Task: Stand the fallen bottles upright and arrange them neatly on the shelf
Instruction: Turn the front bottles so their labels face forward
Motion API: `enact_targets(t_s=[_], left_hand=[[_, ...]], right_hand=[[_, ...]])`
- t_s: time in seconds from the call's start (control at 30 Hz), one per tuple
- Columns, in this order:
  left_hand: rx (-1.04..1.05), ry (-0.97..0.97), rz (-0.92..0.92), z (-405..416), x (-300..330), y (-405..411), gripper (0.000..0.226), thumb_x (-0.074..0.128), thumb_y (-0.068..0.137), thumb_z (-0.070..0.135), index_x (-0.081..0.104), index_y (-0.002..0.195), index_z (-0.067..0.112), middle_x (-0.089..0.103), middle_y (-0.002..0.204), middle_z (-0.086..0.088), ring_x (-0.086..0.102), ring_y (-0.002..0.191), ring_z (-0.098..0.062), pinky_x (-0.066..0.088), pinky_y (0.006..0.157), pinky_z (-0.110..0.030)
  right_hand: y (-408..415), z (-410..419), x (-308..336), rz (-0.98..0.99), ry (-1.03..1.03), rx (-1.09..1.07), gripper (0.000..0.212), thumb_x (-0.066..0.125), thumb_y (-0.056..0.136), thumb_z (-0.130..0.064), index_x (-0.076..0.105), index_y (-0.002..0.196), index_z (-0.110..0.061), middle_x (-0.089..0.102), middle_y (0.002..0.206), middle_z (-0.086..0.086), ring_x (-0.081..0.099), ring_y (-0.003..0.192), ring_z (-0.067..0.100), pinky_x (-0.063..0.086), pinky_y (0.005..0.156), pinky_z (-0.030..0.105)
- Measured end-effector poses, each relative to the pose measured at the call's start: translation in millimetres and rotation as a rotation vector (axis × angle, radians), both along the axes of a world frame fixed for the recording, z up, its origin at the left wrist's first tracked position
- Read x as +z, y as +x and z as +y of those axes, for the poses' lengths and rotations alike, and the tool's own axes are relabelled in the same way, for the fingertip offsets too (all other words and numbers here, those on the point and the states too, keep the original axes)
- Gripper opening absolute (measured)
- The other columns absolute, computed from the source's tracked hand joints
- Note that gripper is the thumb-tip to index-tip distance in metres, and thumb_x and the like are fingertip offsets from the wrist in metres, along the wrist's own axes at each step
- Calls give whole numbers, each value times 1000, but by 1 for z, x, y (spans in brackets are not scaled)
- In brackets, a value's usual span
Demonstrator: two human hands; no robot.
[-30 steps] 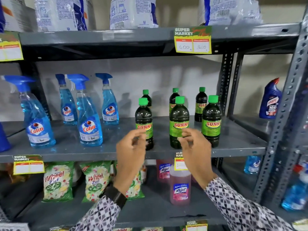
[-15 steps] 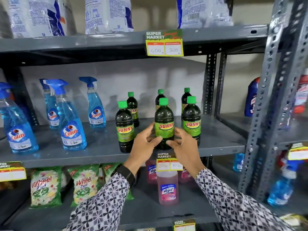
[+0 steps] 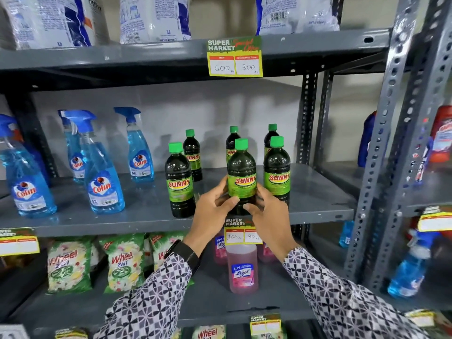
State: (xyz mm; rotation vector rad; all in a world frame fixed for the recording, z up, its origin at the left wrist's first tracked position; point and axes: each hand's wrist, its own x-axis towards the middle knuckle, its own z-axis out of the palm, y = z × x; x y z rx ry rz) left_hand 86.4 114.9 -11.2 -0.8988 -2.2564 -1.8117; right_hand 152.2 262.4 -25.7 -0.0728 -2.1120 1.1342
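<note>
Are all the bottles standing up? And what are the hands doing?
Middle front Sunny bottle: upright, held by both hands.
Left hand: gripping that bottle's left side.
Right hand: gripping its right side.
Left front Sunny bottle: upright, free.
Right front Sunny bottle: upright, free.
Three back Sunny bottles: upright.
Colin sprays: upright.
Lizol bottle: upright on the lower shelf.

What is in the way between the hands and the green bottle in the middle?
Nothing visible. The left hand and right hand are both already wrapped around the middle Sunny bottle, standing upright on the shelf.
</note>
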Motion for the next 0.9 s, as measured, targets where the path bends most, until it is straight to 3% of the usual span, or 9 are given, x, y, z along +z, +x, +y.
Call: enact_targets(t_s=[0.13, 0.27, 0.37, 0.43, 0.5, 0.6, 0.67, 0.77, 0.9], left_hand=[[256, 160, 18, -4, -8, 22, 52, 72, 94, 23, 59, 144, 23, 69, 137, 3, 67, 119, -1, 55, 106, -32], [323, 197, 130, 16, -3, 59, 29, 65, 99, 26, 74, 126, 22, 79, 116, 4, 74, 102, -4, 61, 95, -35], [203, -59, 156, 54, 6, 77, 42, 57, 102, 23, 59, 144, 20, 73, 123, 8, 70, 101, -3, 54, 86, -22], [160, -180, 93, 82, 6, 80, 56, 49, 105, 26, 36, 159, 20, 73, 124, -6, 68, 107, -21, 49, 84, -30], [174, -204, 22, 102, 2, 76, 62, 43, 106, 30, 21, 164, 22, 68, 127, -17, 67, 113, -34, 54, 93, -43], [269, -154, -9, 118, -3, 64, 61, 38, 104, 33, 23, 163, 28, 68, 119, -16, 67, 109, -38, 56, 93, -54], [312, -104, -7, 123, -3, 58, 56, 40, 104, 30, 34, 159, 27, 70, 112, -17, 67, 106, -40, 57, 89, -53], [323, -22, 13, 130, 0, 57, 47, 49, 105, 23, 50, 152, 19, 72, 121, -9, 68, 108, -25, 54, 94, -39], [197, 60, 24, 141, 5, 61, 44, 64, 97, 11, 59, 137, 27, 64, 101, 28, 65, 91, 17, 45, 81, -4]], right_hand=[[20, 8, -6, 84, 2, -56, 46, 72, 95, -1, 67, 138, -13, 67, 117, -19, 68, 109, -3, 52, 98, 11], [40, 43, -5, 195, -37, -220, 34, 72, 96, -8, 71, 130, -13, 76, 117, -4, 74, 101, 6, 58, 95, 24], [43, 70, 6, 151, -96, -186, 41, 74, 95, -6, 65, 135, -10, 68, 115, -13, 68, 99, 0, 49, 88, 5], [39, 84, 14, 56, -181, -47, 50, 74, 94, -1, 59, 142, -7, 62, 121, -14, 64, 104, 2, 45, 81, -2], [31, 94, 19, -36, -197, 63, 58, 74, 95, -2, 53, 149, -8, 58, 134, -8, 61, 120, 12, 49, 94, 7], [21, 103, 18, -94, -166, 132, 61, 75, 94, -7, 53, 151, -13, 63, 136, -2, 61, 130, 17, 49, 113, 36], [16, 108, 17, -93, -168, 140, 59, 75, 94, -6, 55, 149, -14, 67, 131, -1, 64, 125, 16, 51, 110, 32], [16, 121, 21, -84, -164, 122, 55, 75, 93, -4, 58, 145, -14, 69, 124, -2, 67, 117, 13, 53, 100, 19], [21, 146, 20, -98, -146, 83, 53, 78, 92, -6, 60, 140, -19, 69, 116, -9, 70, 115, 16, 54, 107, 39]])
